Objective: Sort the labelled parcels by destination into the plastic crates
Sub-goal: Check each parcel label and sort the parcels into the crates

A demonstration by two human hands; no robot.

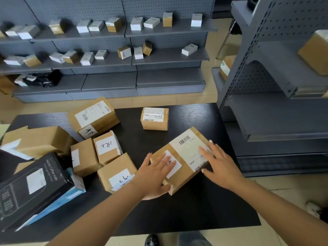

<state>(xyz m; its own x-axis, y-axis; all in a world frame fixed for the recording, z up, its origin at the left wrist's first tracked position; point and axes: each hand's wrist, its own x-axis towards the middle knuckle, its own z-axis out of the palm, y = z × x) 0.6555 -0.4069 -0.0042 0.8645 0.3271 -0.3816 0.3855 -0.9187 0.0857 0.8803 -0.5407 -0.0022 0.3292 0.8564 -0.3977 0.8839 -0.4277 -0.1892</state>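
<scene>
Labelled cardboard parcel (181, 159), near edge of black counter (195, 210): rigid, probably light, smooth tape; left hand (154, 176) and right hand (220, 166) flat on top, fingers spread, gripping nothing; lift by opposite ends.

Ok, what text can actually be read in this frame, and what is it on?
"Coffee scale": side of the black box at the table's left.
Handwritten marks on the parcels' white stickers: not legible to me.
Printed shipping labels and barcodes: too small.
Shelf boxes: blurred.
</scene>
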